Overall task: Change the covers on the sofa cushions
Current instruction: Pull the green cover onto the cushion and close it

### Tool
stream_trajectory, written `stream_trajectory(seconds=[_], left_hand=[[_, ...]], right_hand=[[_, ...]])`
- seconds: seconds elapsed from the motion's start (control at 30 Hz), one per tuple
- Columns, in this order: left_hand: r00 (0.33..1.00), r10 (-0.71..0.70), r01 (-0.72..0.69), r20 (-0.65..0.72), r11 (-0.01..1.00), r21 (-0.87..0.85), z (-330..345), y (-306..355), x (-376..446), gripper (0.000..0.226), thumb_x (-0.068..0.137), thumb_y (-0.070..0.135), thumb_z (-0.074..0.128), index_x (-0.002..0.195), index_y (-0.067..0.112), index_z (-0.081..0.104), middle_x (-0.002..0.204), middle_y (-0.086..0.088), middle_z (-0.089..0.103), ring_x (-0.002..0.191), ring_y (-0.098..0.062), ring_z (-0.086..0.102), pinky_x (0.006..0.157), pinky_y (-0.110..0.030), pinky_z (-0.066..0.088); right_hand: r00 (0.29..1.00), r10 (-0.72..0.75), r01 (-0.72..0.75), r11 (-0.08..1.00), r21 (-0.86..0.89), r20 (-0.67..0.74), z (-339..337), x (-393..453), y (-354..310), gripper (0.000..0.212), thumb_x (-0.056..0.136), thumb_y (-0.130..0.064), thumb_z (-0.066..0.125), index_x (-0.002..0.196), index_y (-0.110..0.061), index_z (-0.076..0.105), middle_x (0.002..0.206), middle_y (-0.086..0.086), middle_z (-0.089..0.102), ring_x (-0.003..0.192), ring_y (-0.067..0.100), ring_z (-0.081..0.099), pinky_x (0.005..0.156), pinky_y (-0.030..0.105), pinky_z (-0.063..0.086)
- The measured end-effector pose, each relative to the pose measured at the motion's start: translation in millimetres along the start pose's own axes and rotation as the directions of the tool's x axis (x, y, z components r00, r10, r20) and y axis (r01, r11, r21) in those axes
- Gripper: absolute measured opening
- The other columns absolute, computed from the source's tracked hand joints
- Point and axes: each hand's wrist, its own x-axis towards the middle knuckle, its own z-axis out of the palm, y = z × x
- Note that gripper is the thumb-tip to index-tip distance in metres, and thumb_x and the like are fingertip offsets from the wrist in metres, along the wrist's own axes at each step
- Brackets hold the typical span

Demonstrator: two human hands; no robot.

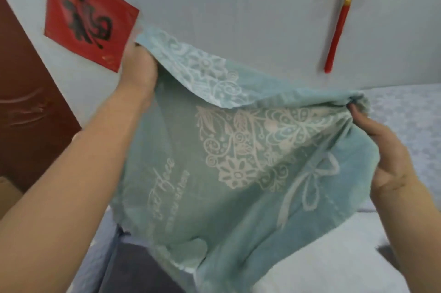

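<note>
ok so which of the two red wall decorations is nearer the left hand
The square red paper poster with black calligraphy, just beside the left hand. The red and gold hanging tassel ornament hangs far off on the wall's right side.
</note>
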Motion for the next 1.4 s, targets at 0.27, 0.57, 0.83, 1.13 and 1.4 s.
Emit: stream_trajectory(seconds=[0.27, 0.57, 0.83, 1.13, 1.4], left_hand=[[0.735, -0.449, -0.041, 0.508, 0.718, 0.694, 99, -227, -102, 0.089, 0.092, 0.024, 0.068, 0.162, 0.024, 0.013, 0.155, -0.005, 0.04, 0.138, -0.021, 0.044, 0.114, -0.034, 0.037], [0.232, -0.953, -0.35, 0.194, 0.104, 0.931, -116, -351, -475, 0.1, 0.067, 0.048, 0.068, 0.156, 0.026, 0.027, 0.151, -0.02, 0.047, 0.13, -0.047, 0.054, 0.097, -0.059, 0.051], [0.146, -0.974, -0.124, -0.175, -0.193, 0.973, -224, -350, -498, 0.079, 0.095, 0.034, 0.049, 0.162, 0.018, 0.01, 0.164, -0.023, 0.016, 0.152, -0.04, 0.017, 0.121, -0.046, 0.024], [0.454, -0.883, -0.378, 0.12, -0.068, 0.923, -201, -429, -439, 0.07, 0.079, 0.029, 0.074, 0.142, 0.019, 0.045, 0.138, -0.019, 0.042, 0.116, -0.042, 0.05, 0.097, -0.054, 0.047], [0.328, -0.799, -0.73, 0.503, 0.124, 0.672, -216, -465, -419, 0.066, 0.075, 0.039, 0.079, 0.13, 0.01, 0.057, 0.138, -0.02, 0.045, 0.121, -0.044, 0.047, 0.106, -0.061, 0.034]], right_hand=[[0.733, 0.266, -0.305, 0.951, 0.048, -0.626, -159, -4, 85, 0.029, 0.099, -0.023, 0.053, 0.098, -0.006, 0.075, 0.09, 0.013, 0.076, 0.072, 0.024, 0.075, 0.054, 0.039, 0.061], [0.412, 0.341, -0.591, 0.806, 0.037, -0.845, -391, -52, 244, 0.014, 0.102, -0.007, 0.048, 0.105, -0.016, 0.059, 0.097, 0.004, 0.06, 0.088, 0.021, 0.058, 0.075, 0.033, 0.047], [0.38, 0.371, -0.913, 0.294, -0.281, -0.847, -358, -114, 392, 0.074, 0.096, -0.011, 0.063, 0.158, -0.018, 0.022, 0.155, 0.017, 0.035, 0.121, 0.036, 0.052, 0.093, 0.043, 0.044], [0.296, 0.5, -0.954, 0.123, -0.272, -0.814, -279, -155, 441, 0.044, 0.094, -0.015, 0.058, 0.137, -0.014, 0.05, 0.125, 0.007, 0.056, 0.103, 0.028, 0.063, 0.09, 0.044, 0.055], [0.308, 0.408, -0.951, 0.094, -0.296, -0.859, -257, -150, 447, 0.025, 0.09, -0.014, 0.056, 0.114, -0.02, 0.059, 0.117, 0.004, 0.063, 0.102, 0.029, 0.066, 0.097, 0.05, 0.053]])
